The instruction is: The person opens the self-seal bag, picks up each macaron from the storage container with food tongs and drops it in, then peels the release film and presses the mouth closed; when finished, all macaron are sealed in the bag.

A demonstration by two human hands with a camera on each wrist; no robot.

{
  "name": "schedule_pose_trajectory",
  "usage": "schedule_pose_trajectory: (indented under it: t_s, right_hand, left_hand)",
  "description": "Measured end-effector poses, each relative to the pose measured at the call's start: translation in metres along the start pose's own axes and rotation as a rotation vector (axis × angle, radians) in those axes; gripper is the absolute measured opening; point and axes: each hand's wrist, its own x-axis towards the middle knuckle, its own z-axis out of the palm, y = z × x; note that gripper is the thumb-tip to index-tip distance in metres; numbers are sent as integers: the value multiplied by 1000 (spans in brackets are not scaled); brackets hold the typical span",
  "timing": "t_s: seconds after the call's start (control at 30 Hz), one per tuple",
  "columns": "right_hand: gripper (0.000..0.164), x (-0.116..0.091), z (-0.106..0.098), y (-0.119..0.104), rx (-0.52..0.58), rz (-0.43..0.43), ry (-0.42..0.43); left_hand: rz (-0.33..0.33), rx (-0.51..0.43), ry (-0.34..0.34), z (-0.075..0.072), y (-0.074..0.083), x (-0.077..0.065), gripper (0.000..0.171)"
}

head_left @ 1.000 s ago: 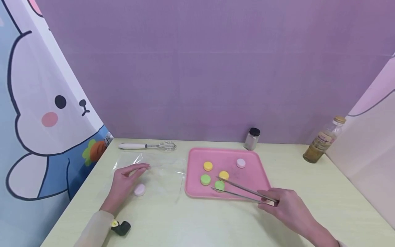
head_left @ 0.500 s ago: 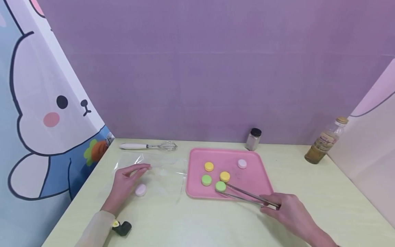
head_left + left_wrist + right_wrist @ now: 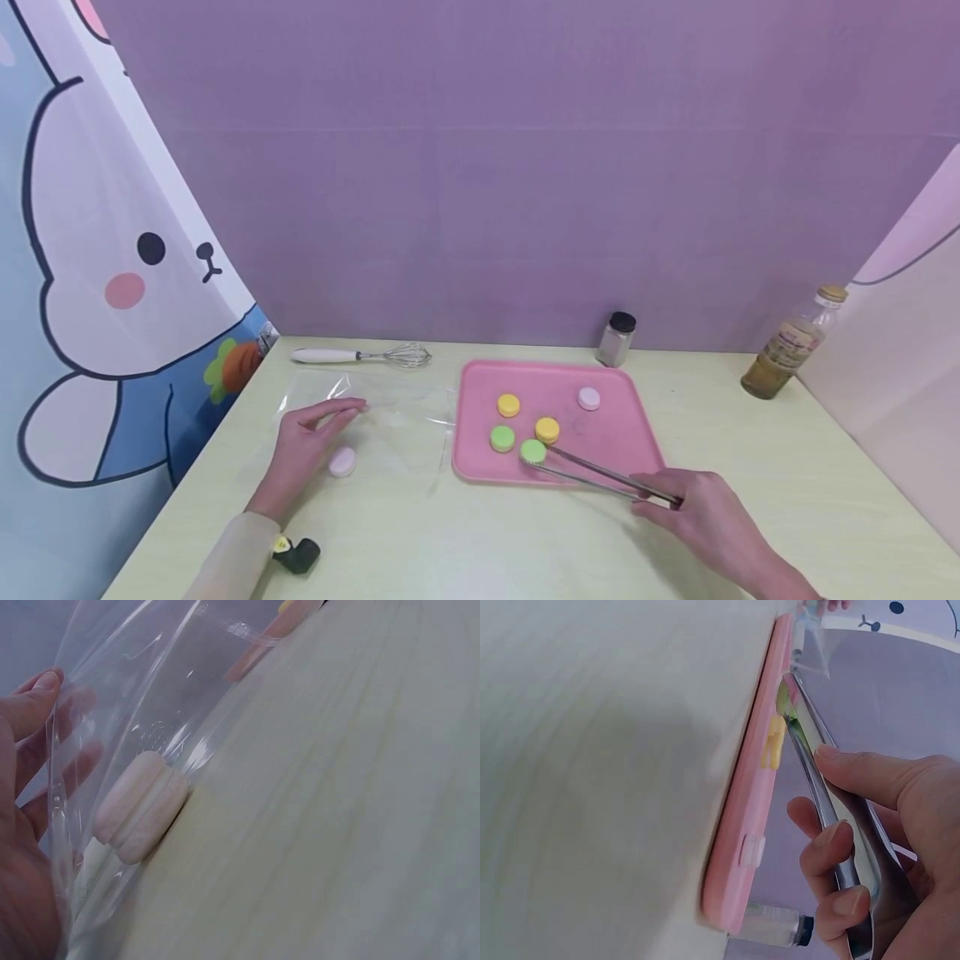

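Hands (image 3: 305, 442) (image 3: 705, 512) flank the green macaron (image 3: 533, 451) in tongs (image 3: 622, 479).

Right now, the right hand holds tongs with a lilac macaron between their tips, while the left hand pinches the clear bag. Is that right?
Not quite: the macaron between the tips of the tongs is green, not lilac, as the head view shows. The right hand does hold them, and the left hand does pinch the clear bag.

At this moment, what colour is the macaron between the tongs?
Green; the macaron shows best in the head view.
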Motion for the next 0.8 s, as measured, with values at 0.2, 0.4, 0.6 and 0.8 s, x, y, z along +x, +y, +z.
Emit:
schedule_pose_trajectory:
  t_s: [0.2,0.4,0.6,0.8]
  right_hand:
    - [25,8,0,-13,22,-28,0]
    - [24,22,7,-30,62,-100,-31]
    - [26,42,22,-47,78,-185,-35]
    - [25,64,42,-62,63,-235,-54]
  left_hand:
    - [-34,4,12,0,2,0,24]
    - [-41,5,12,0,1,0,24]
    - [-50,1,14,-1,1,0,25]
    - [-17,0,3,0,1,1,23]
